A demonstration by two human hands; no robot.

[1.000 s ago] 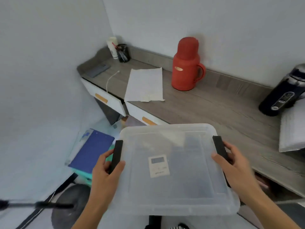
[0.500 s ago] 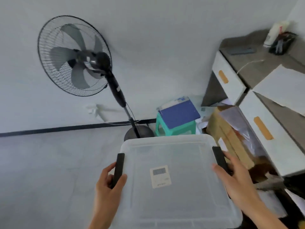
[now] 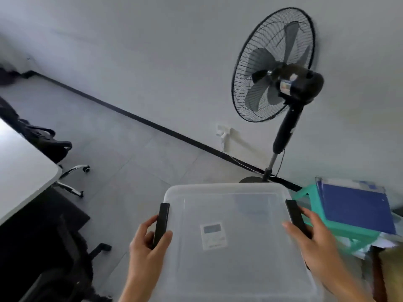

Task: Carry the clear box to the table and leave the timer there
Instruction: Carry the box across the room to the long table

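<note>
Both hands carry the clear box [image 3: 237, 240] above the floor: the left hand [image 3: 148, 247] wraps its black left latch, the right hand [image 3: 314, 243] its right latch. The timer [image 3: 213, 236] lies inside the box.

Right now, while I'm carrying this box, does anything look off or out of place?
Nothing stands out. Both hands, left hand and right hand, hold the clear box level by its black side handles, lid on, the timer lying flat inside. The fan stands upright by the wall.
</note>
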